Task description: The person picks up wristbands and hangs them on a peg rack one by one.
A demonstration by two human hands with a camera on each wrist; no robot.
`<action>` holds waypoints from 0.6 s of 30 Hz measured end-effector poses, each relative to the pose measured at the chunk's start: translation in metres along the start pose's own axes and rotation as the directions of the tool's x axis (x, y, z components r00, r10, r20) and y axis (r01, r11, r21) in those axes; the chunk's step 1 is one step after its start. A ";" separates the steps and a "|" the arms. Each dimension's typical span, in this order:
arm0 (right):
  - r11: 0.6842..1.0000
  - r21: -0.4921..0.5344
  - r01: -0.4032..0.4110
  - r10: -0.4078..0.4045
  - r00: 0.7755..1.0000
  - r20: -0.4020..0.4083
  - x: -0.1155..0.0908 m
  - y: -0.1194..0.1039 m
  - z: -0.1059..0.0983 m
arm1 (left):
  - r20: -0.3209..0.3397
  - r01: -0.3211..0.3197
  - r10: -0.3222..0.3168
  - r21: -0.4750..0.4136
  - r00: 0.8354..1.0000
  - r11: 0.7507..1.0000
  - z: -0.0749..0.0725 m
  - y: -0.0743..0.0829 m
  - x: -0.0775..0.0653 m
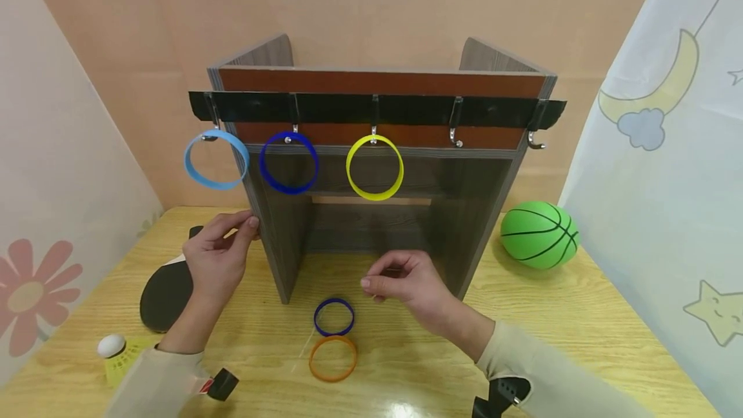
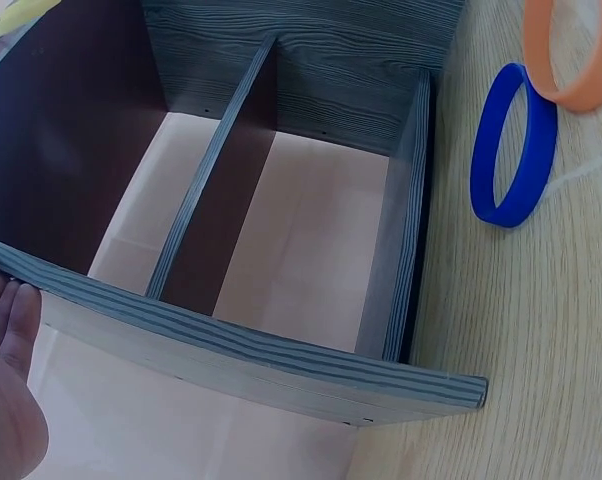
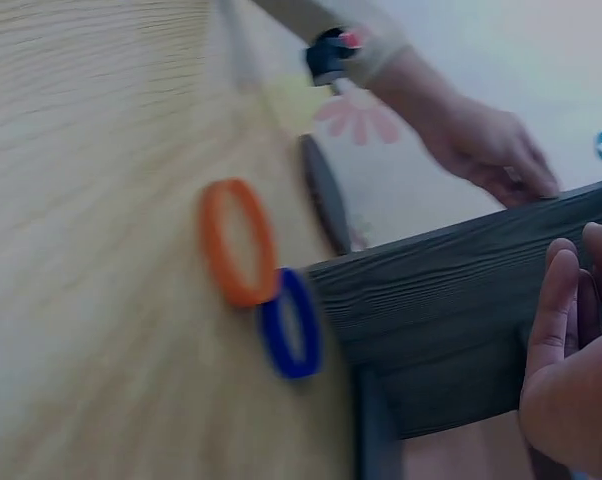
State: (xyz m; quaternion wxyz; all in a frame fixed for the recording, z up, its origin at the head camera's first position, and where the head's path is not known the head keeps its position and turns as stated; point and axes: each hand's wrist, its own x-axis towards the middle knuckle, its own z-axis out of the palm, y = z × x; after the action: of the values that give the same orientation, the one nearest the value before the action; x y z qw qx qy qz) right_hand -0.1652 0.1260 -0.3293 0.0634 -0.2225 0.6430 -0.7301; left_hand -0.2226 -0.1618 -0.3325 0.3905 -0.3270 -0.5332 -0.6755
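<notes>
Basically, a table (image 1: 406,353) spreads beneath both sets of fingers. On it stands a shelf (image 1: 336,173), its side edge gripped by the left hand (image 1: 220,250). The right hand (image 1: 409,282) has loosely bent fingers, nothing visible between them. Above those fingers, a light-blue ring (image 1: 215,185), hanging blue ring (image 1: 290,189) and yellow ring (image 1: 374,197) occupy 3 of 5 hooks (image 1: 456,128). Below and left of them, an orange ring (image 1: 331,378) touches a loose blue ring (image 1: 316,318). All 5 rings look light, rubbery, bendable, hardly fragile; pinching the rim should suit. No brand or writing is readable.
</notes>
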 end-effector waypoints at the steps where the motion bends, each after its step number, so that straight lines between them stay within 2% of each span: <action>1: 1.000 -0.007 -0.017 0.017 1.000 0.004 -0.002 0.004 0.001 | -0.001 -0.003 0.003 -0.002 1.000 1.000 0.000 0.000 0.000; 5: 0.994 -0.017 -0.109 0.109 0.994 0.009 -0.012 0.021 0.005 | -0.004 -0.010 0.010 0.002 1.000 1.000 0.000 0.001 0.001; 11: 0.972 -0.004 -0.236 0.236 0.971 0.035 -0.028 0.045 0.012 | -0.004 -0.017 0.017 0.004 1.000 1.000 0.000 0.001 0.001; 18: 0.959 -0.071 -0.273 0.273 0.962 -0.013 -0.038 0.065 0.014 | -0.001 -0.015 0.015 0.019 1.000 1.000 0.000 0.001 0.001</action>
State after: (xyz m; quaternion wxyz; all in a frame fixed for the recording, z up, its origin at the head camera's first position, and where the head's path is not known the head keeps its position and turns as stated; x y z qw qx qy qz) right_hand -0.1383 0.1167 -0.4006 0.1545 -0.1329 0.6934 -0.6911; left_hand -0.2221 -0.1620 -0.3311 0.3991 -0.3270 -0.5370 -0.6675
